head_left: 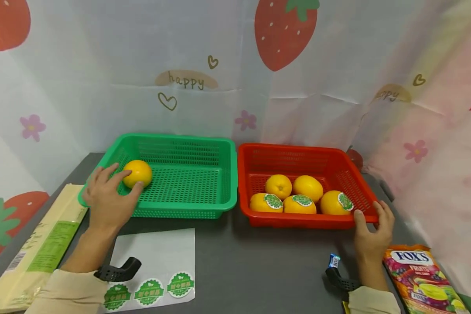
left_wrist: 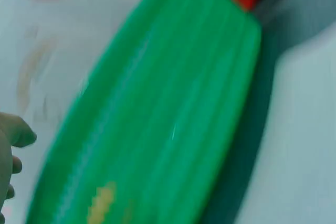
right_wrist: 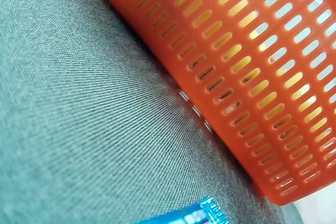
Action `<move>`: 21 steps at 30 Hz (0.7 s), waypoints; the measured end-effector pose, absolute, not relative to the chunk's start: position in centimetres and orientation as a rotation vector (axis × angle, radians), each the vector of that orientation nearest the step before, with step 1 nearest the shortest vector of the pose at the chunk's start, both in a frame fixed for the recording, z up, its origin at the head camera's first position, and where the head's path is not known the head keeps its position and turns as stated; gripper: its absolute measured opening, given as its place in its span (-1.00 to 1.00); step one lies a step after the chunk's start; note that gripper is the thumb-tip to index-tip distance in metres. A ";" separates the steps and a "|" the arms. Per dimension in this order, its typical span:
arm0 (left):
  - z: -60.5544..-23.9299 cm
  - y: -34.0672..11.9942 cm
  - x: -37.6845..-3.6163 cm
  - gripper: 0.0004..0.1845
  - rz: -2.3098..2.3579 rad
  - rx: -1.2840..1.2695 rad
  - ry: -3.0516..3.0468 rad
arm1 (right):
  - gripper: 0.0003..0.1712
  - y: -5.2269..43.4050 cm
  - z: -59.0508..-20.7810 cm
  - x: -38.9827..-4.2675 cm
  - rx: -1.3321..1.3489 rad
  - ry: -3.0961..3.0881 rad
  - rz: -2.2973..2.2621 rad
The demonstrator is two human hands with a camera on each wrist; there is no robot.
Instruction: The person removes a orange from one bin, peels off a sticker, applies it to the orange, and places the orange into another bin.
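Observation:
My left hand (head_left: 111, 196) hovers over the left end of a green plastic basket (head_left: 229, 205), its fingers spread and loosely bent. Thumb and forefinger overlap the edge of an orange (head_left: 140, 172) lying inside; no firm hold on it shows. The left wrist view is blurred, with fingers (left_wrist: 18, 132) at its left edge. At the front right corner of a red plastic basket (head_left: 298, 220), my right hand (head_left: 374, 235) grips the rim between thumb and fingers. Several oranges (head_left: 308, 188) sit in that basket, three with green-and-white stickers (head_left: 273, 201). No right fingers show in the right wrist view.
A white sheet (head_left: 153, 253) with green round stickers (head_left: 149, 292) lies in front of the green basket. At far left is a long cream-and-green packet (head_left: 43, 248). A FOX'S candy bag (head_left: 424, 279) and a small blue wrapper (head_left: 334, 261) lie at right. A printed curtain (head_left: 204, 43) hangs behind.

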State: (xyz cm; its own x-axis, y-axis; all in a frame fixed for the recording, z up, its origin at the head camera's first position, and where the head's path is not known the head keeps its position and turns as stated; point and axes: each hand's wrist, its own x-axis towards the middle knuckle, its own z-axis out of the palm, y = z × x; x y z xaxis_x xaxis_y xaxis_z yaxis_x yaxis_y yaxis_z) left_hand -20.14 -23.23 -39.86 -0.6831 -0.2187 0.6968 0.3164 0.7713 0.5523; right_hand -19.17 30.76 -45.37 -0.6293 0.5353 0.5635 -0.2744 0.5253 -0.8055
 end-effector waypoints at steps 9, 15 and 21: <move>-43.0 -29.4 -18.9 -0.47 -1.050 0.094 -2.254 | -0.44 30.7 -45.3 -18.6 -0.250 -1.927 1.199; -44.3 -30.2 -18.7 -0.48 -1.180 0.084 -2.145 | -0.42 31.0 -45.3 -18.5 -0.264 -1.973 1.201; -45.0 -30.8 -18.2 -0.44 -1.178 0.094 -2.109 | -0.38 30.4 -41.7 -18.3 -0.357 -2.035 1.163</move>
